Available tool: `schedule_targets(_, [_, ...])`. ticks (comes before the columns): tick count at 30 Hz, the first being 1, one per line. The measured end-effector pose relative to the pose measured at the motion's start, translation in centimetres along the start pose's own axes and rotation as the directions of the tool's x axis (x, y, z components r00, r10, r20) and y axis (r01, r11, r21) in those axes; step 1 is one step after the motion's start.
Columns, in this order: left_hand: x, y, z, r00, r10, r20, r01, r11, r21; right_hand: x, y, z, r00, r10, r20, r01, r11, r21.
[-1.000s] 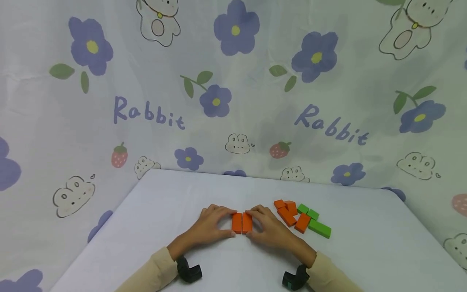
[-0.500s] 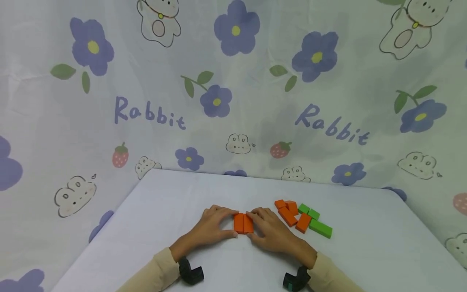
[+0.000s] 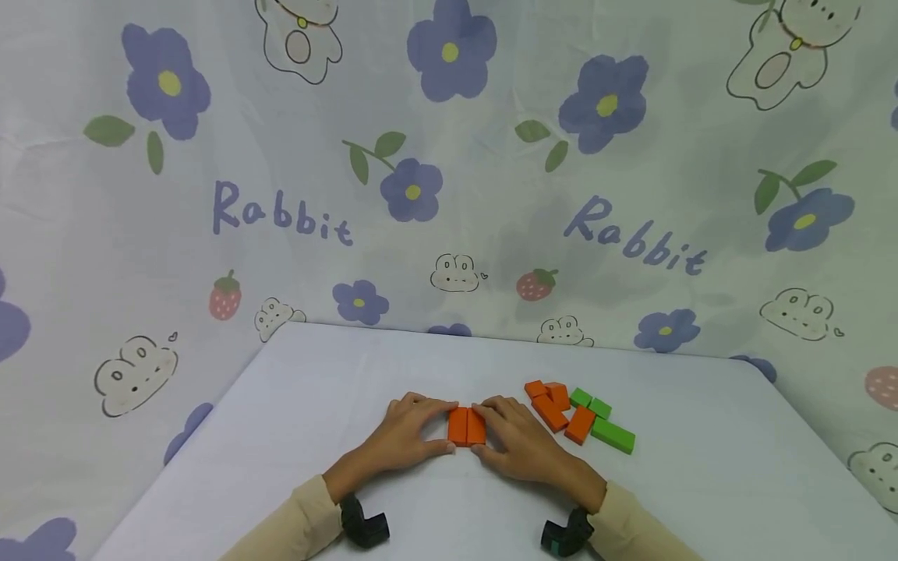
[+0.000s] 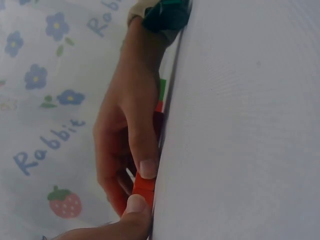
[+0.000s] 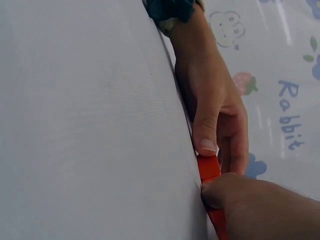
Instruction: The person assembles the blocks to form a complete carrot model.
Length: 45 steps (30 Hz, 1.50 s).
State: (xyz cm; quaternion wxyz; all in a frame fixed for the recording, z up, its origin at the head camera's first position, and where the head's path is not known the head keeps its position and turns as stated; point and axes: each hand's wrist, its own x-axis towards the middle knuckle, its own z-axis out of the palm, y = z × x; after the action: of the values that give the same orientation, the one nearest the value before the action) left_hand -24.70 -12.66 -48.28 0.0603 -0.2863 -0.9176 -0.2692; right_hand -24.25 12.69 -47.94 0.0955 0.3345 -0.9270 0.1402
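Two orange blocks lie side by side on the white table, their long sides together. My left hand [image 3: 401, 436] pinches the left orange block [image 3: 457, 427] between thumb and fingers at its near and far ends. In the same way my right hand [image 3: 521, 442] holds the right orange block [image 3: 476, 428]. Both wrist views look low across the table and show the thumbs on the near ends of the blocks. In the left wrist view the orange block ends [image 4: 145, 181] meet between the two thumbs. The far fingertips are partly hidden there.
Right of my right hand lies a loose group: several orange blocks [image 3: 549, 413] and several green blocks [image 3: 613, 435]. Behind the white table [image 3: 337, 374] hangs a patterned cloth [image 3: 491, 218] with flowers and rabbits. Black wrist cameras [image 3: 365, 523] sit at both cuffs.
A second ago a thin gap ran between the two held orange blocks; it has closed, and they now lie against each other. Both hands keep their hold, and the loose group is unchanged.
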Motion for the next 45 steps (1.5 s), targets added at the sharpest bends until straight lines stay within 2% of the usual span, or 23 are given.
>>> schedule_targets(10, [-0.2, -0.1, 0.2, 0.999, -0.034, 0.029, 0.034, 0.999, 0.003, -0.2, 0.2, 0.3, 1.000, -0.004, 0.008, 0.004, 1.000, 0.004])
schedule_targets(14, [0.0, -0.2, 0.1, 1.000, -0.022, 0.018, 0.022, 1.000, 0.000, -0.3, 0.4, -0.1, 1.000, -0.007, 0.007, 0.007, 1.000, -0.016])
schedule_targets(22, [0.0, -0.1, 0.3, 1.000, -0.005, 0.000, 0.005, 1.000, -0.003, -0.9, 1.0, -1.0, 0.999, -0.004, 0.039, 0.003, 1.000, 0.019])
schedule_targets(27, [0.0, 0.0, 0.1, 1.000, -0.027, 0.010, 0.026, 1.000, 0.009, -1.1, 1.3, -1.9, 0.996, 0.049, 0.071, -0.052, 0.998, 0.045])
schedule_targets(30, [-0.1, 0.0, 0.0, 0.999, -0.038, 0.016, 0.038, 0.999, 0.004, -1.2, 2.0, -2.7, 0.999, 0.035, 0.012, -0.036, 0.997, 0.069])
schedule_targets(34, [0.0, 0.0, 0.2, 0.999, -0.031, 0.013, 0.031, 0.999, -0.015, -2.0, 4.4, -4.2, 0.991, -0.020, -0.135, 0.023, 1.000, 0.021])
schedule_targets(37, [0.0, 0.0, 0.3, 1.000, -0.026, 0.010, 0.026, 0.999, -0.025, -3.0, 6.4, -5.9, 0.987, 0.040, -0.156, -0.039, 0.999, 0.006])
schedule_targets(40, [0.1, -0.1, 0.3, 0.999, -0.035, 0.015, 0.035, 0.999, -0.032, -4.4, 7.7, -7.3, 0.982, 0.153, -0.108, -0.151, 0.988, 0.034])
schedule_targets(43, [0.0, -0.3, 0.2, 0.999, -0.050, 0.017, 0.050, 0.998, -0.031, -5.7, 8.4, -7.7, 0.975, 0.210, -0.077, -0.206, 0.977, 0.064])
schedule_targets(45, [-0.1, -0.4, 0.1, 0.999, -0.050, 0.009, 0.050, 0.998, -0.032, -6.4, 8.7, -7.5, 0.972, 0.226, -0.068, -0.224, 0.974, 0.043])
